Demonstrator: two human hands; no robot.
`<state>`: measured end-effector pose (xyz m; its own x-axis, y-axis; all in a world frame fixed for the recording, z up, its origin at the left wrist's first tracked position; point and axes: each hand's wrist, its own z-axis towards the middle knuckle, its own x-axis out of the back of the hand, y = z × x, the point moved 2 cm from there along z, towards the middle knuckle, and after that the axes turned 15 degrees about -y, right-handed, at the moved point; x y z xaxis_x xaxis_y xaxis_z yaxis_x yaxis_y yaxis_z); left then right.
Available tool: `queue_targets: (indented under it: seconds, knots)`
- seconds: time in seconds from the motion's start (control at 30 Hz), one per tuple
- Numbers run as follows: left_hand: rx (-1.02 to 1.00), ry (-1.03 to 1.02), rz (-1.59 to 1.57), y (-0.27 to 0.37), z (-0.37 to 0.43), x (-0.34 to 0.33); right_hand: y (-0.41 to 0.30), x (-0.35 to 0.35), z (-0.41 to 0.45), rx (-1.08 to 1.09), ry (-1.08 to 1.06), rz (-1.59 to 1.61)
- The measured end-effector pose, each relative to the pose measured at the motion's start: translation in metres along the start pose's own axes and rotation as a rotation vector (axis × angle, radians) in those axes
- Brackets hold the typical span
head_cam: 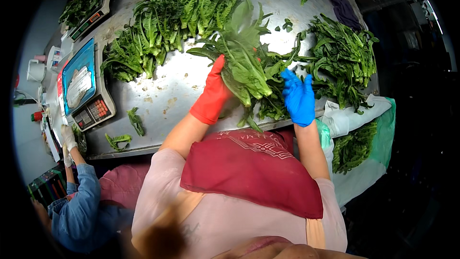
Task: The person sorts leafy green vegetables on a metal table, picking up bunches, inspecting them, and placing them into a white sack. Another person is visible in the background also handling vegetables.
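My left hand (pixel 212 97), in a red rubber glove, grips a bunch of long leafy greens (pixel 241 64) with pale cut stem ends towards me. The bunch's upper leaves are blurred. My right hand (pixel 299 97), in a blue glove, is beside that bunch with thumb and fingers apart and nothing in its grasp. Its fingertips are close to loose leaves; whether they touch is unclear. Under and behind the held bunch lie more loose greens (pixel 275 106). To the right of my right hand is a large heap of greens (pixel 339 54).
Bunched greens (pixel 161 32) line the metal table (pixel 172 79). A digital scale (pixel 84 86) with a blue tray stands left; a co-worker's second scale (pixel 99 18) holds greens. A lined bag (pixel 359 172) of greens hangs at the right edge. Another person's gloved hands (pixel 68 138) are at left.
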<state>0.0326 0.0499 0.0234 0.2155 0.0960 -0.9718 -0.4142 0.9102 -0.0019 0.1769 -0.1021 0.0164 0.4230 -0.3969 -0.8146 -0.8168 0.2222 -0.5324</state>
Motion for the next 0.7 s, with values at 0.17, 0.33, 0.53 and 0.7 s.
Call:
queue_targets:
  seconds: [0.17,0.33,0.53,0.7]
  knots:
    - [0.014,0.073,0.101,-0.003,-0.006,0.018,0.009,-0.013,-0.002,-0.104,-0.172,-0.579]
    - [0.097,0.202,0.112,-0.012,-0.003,0.002,0.017,-0.050,0.004,0.097,-0.285,-1.035]
    - [-0.010,0.402,0.325,-0.024,0.002,0.000,0.034,-0.064,-0.001,0.033,-0.371,-1.425]
    - [0.171,0.505,0.661,-0.013,0.009,-0.052,0.025,-0.036,0.010,-0.136,-0.309,-0.728]
